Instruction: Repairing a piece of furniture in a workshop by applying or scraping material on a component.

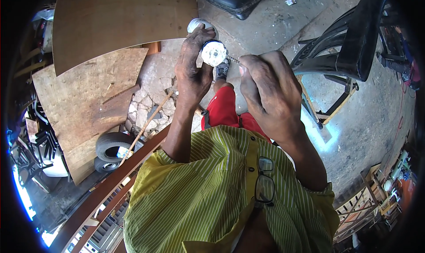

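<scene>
White round part sits gripped in the left hand, its lower side hidden by the fingers. Right hand pinches a thin tool whose tip touches the part; the handle is concealed inside the closed fist.

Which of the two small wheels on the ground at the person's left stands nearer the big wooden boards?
The larger black wheel, the upper one: its tyre touches the board's edge. The smaller wheel sits just below it, closer to the long reddish beam.
</scene>
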`<control>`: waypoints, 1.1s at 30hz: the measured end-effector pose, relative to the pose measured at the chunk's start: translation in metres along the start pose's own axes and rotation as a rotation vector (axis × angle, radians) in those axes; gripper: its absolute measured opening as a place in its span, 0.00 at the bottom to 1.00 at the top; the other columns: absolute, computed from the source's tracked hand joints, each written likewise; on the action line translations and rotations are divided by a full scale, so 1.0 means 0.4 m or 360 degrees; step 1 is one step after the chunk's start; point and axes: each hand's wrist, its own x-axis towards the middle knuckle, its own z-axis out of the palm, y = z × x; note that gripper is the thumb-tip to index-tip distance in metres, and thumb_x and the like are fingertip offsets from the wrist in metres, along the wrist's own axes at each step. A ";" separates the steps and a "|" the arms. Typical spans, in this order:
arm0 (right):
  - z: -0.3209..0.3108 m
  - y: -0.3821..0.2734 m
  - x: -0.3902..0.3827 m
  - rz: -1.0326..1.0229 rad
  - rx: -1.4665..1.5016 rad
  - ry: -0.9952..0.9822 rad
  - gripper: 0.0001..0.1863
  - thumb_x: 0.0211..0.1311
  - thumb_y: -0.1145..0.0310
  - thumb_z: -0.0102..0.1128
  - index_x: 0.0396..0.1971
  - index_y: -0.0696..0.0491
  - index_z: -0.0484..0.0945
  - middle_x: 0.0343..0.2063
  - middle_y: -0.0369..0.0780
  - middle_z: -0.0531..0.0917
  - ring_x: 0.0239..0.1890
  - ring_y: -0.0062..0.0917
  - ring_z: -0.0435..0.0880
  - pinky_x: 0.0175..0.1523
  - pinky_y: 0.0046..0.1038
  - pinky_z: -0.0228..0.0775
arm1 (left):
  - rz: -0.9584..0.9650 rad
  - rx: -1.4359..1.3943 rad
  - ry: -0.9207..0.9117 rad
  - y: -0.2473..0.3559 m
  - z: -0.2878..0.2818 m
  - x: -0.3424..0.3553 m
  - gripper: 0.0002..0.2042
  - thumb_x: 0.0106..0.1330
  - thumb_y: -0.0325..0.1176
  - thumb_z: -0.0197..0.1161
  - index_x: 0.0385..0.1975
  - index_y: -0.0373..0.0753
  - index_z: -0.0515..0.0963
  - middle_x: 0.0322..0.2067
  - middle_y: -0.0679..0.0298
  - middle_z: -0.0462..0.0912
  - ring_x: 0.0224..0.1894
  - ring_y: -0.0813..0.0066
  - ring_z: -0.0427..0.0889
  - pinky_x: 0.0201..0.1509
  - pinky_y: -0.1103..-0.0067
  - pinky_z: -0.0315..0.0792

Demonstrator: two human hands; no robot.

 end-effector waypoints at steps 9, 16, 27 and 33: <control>0.012 0.017 -0.006 0.0044 0.0029 -0.0092 0.12 0.48 0.82 0.55 0.36 0.61 0.72 0.27 0.43 0.71 0.27 0.31 0.73 0.30 0.30 0.66 | 0.0020 0.0136 -0.0069 0.014 -0.003 0.001 0.22 0.42 0.12 0.54 0.41 0.35 0.72 0.43 0.56 0.75 0.55 0.59 0.67 0.57 0.68 0.63; 0.029 0.029 -0.020 0.0095 0.0025 -0.0195 0.14 0.45 0.77 0.59 0.34 0.60 0.71 0.28 0.41 0.69 0.26 0.26 0.73 0.24 0.23 0.72 | -0.0006 0.0214 -0.0137 0.015 -0.007 -0.008 0.23 0.42 0.12 0.54 0.42 0.36 0.72 0.42 0.56 0.75 0.53 0.58 0.70 0.55 0.69 0.65; -0.012 -0.008 -0.049 0.0255 0.0368 -0.0164 0.13 0.47 0.81 0.56 0.36 0.58 0.71 0.26 0.40 0.70 0.26 0.26 0.74 0.27 0.25 0.71 | -0.0216 -0.0053 -0.0018 -0.002 -0.013 -0.024 0.21 0.45 0.12 0.55 0.42 0.35 0.72 0.43 0.56 0.76 0.50 0.65 0.73 0.54 0.74 0.65; 0.003 -0.025 -0.015 0.0084 0.0153 0.0093 0.11 0.50 0.81 0.55 0.37 0.60 0.74 0.26 0.41 0.74 0.27 0.28 0.76 0.29 0.26 0.68 | -0.0134 0.0028 -0.0011 0.016 -0.011 -0.027 0.20 0.44 0.14 0.57 0.41 0.35 0.73 0.43 0.57 0.76 0.51 0.62 0.72 0.55 0.71 0.65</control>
